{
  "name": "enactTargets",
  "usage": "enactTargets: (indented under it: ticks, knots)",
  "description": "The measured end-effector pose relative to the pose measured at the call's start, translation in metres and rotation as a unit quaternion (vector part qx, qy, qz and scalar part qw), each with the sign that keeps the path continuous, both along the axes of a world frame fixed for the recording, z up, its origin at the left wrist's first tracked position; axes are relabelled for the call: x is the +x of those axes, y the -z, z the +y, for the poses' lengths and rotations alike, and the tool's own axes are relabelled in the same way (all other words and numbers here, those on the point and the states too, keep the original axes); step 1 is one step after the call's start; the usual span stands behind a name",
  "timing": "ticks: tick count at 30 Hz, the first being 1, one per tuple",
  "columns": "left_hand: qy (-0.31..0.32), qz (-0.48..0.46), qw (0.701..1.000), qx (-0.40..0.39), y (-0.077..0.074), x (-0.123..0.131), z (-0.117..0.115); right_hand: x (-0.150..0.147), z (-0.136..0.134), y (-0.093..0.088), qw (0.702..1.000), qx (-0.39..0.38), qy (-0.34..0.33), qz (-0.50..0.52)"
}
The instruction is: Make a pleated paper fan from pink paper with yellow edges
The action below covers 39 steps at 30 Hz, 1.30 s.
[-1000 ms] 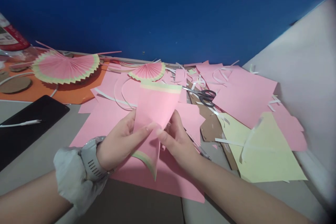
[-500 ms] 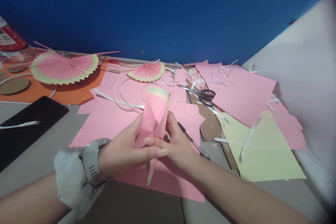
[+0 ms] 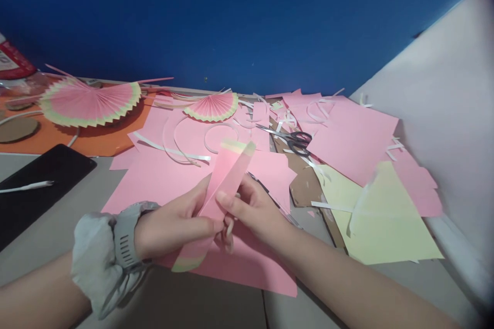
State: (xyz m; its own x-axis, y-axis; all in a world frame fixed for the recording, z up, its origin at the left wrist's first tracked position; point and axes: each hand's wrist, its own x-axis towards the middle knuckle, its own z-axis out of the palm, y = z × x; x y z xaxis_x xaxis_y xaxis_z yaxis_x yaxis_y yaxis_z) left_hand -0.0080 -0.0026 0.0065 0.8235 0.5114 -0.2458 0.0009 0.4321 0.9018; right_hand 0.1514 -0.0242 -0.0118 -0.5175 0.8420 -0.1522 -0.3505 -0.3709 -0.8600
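A folded strip of pink paper [image 3: 222, 180] with pale yellow-green ends is held between both hands, over a large pink sheet [image 3: 266, 272]. My left hand [image 3: 181, 226] is closed round its left side, thumb lying across the lower part. With thumb and curled fingers my right hand [image 3: 254, 205] pinches the right edge of the same paper. The paper's layers cross at a slant, its upper end pointing away and its lower end hanging toward me. Some fingers are hidden behind it. A pen [image 3: 274, 198] lies partly hidden behind my right hand.
Two pleated paper fans [image 3: 92, 103] lie at the back left, one on an orange sheet [image 3: 127, 136]. A black phone [image 3: 46, 190] with a white cable lies left. Scissors [image 3: 295, 141], paper scraps, cardboard [image 3: 304, 185] and a yellow sheet [image 3: 389, 231] are on the right. A blue wall [image 3: 231, 20] stands behind.
The paper strip has turned to a slant: its lower end has swung left and spread open, and its right layer now lies flatter. My right thumb has moved up along it.
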Motion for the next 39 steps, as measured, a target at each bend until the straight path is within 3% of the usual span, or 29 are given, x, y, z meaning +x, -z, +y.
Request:
enactTargets:
  ticks: [6,12,16,26,34,39]
  knots:
    - [-0.041,-0.008,0.999,-0.006,-0.003,0.004,-0.001,0.002,0.005,0.002,1.0,-0.005,0.007,0.004]
    - [-0.005,-0.051,0.999,0.003,0.002,0.004,0.001,0.0,0.001,0.006,0.998,-0.017,0.049,0.045]
    - [0.006,-0.05,0.999,0.013,0.004,0.003,0.001,-0.003,-0.001,0.002,0.995,-0.026,0.09,0.013]
    - [-0.028,-0.001,0.999,0.043,0.001,0.004,0.0,-0.004,-0.001,-0.001,0.997,-0.013,0.079,0.0]
    - [0.002,-0.025,0.998,0.058,0.012,0.005,-0.001,-0.003,-0.002,0.0,0.994,-0.015,0.104,-0.016]
    - [0.001,-0.005,0.997,0.079,0.008,0.006,-0.003,-0.004,-0.005,-0.003,0.989,-0.01,0.14,-0.05]
